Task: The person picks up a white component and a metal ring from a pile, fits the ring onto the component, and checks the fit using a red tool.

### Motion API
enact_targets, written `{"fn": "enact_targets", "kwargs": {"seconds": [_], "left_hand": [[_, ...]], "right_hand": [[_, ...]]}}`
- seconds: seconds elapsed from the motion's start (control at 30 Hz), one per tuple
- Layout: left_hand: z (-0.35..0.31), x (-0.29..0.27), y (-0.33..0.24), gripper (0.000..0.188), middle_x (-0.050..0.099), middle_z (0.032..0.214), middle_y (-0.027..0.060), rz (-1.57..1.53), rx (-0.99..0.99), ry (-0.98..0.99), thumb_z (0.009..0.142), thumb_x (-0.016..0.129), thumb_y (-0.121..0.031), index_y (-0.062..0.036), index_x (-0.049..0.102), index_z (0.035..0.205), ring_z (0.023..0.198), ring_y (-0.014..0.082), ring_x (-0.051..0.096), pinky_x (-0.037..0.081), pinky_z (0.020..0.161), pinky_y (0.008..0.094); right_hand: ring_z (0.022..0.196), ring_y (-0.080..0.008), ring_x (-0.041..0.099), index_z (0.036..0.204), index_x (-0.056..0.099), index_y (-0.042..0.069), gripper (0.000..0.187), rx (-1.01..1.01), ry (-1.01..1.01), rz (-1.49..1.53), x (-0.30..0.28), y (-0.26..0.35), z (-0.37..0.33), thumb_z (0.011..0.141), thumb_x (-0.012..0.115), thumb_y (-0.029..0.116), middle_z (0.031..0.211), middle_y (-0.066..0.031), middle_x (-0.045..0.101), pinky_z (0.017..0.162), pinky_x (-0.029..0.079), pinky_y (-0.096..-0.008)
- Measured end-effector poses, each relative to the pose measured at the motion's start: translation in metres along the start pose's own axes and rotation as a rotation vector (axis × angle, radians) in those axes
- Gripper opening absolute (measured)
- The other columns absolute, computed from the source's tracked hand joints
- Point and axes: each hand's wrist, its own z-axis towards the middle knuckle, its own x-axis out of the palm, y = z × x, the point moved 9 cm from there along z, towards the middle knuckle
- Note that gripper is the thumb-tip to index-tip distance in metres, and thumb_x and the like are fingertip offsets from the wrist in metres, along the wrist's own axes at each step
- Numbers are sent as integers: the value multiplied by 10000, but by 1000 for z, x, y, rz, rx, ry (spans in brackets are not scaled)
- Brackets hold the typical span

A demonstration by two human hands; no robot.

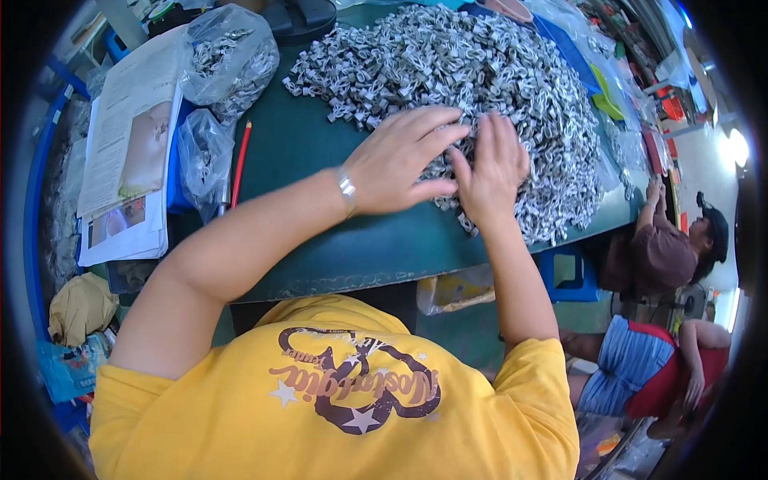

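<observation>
A large heap of small silvery-grey metal parts with looped shapes (448, 60) covers the far right of a dark green table (312, 240). At the heap's near edge, my left hand (400, 160) reaches in from the left with its fingers stretched apart. Close beside it, my right hand (492, 172) lies over the parts, fingers extended and thumb toward the left hand. No part shows gripped in either hand. What lies under the palms and fingertips is hidden.
To the left are a red pencil (241, 164), plastic bags of metal parts (232, 60) and stacked papers (128, 136). A black container (300, 18) stands behind. A blue stool (570, 272) is beside the table's right end; two people (652, 252) are at the right.
</observation>
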Motion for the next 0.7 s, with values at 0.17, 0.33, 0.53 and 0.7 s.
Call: {"fn": "enact_targets", "kwargs": {"seconds": [0.17, 0.33, 0.53, 0.7], "left_hand": [[32, 28, 44, 618, 360, 1409, 107, 378, -13, 56, 828, 536, -471, -100, 426, 1311, 1301, 315, 311, 243, 1036, 478], [4, 30, 31, 567, 422, 1304, 122, 205, 56, 70, 777, 624, -468, -121, 485, 1203, 1228, 348, 365, 296, 989, 471], [-45, 23, 17, 655, 439, 1233, 150, 77, 15, 205, 674, 759, -367, -73, 455, 1174, 1170, 364, 409, 340, 970, 457], [-75, 9, 14, 560, 437, 1257, 155, 163, -233, 352, 667, 766, -290, -50, 515, 1106, 1163, 336, 420, 338, 974, 449]], "right_hand": [[1281, -333, 353, 1263, 454, -2, 666, -85, -12, 120, 13, 10, 17, 723, 633, 345, 1337, -167, 431, 1021, 256, -487], [1214, -329, 427, 1015, 610, 77, 376, -155, 24, 308, 4, 8, 1, 698, 663, 271, 1240, -133, 530, 1020, 263, -478], [1004, -240, 557, 922, 611, 88, 275, -383, 19, 490, -11, 49, -19, 678, 678, 197, 1061, -73, 597, 941, 338, -482], [1099, -300, 498, 899, 605, 94, 246, -543, 139, 625, 5, 91, -33, 684, 674, 190, 1130, -69, 557, 903, 365, -513]]}}
